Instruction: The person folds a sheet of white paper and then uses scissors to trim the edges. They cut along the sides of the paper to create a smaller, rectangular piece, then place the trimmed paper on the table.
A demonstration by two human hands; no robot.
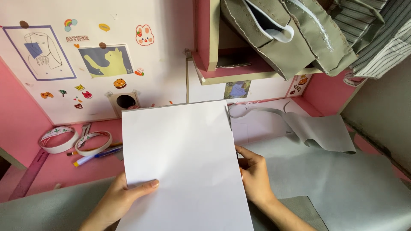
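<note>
Paper: white sheet (pixel 184 162) lying flat over grey fabric (pixel 342 179) on the surface.
Left hand (pixel 117 199): gripping the sheet's left edge.
Right hand (pixel 254 175): pinching its right edge.
Progress: sheet being positioned; fabric appearing unmarked, uncut here.

A pink tabletop (pixel 51 169) carries everything here. Large pieces of grey-green fabric (pixel 342 184) lie spread over most of its right and near side, with a loose curled flap of the same cloth (pixel 319 130) resting on top toward the back. On the bare pink part at the left sit two rolls of white tape (pixel 58 139), just beside each other, the second roll (pixel 94 142) nearer the middle. Close to them lie a blue pen with a yellow cap (pixel 95 155) and a thin pencil (pixel 92 149). A long purple ruler (pixel 30 173) lies slanted along the left edge.
</note>
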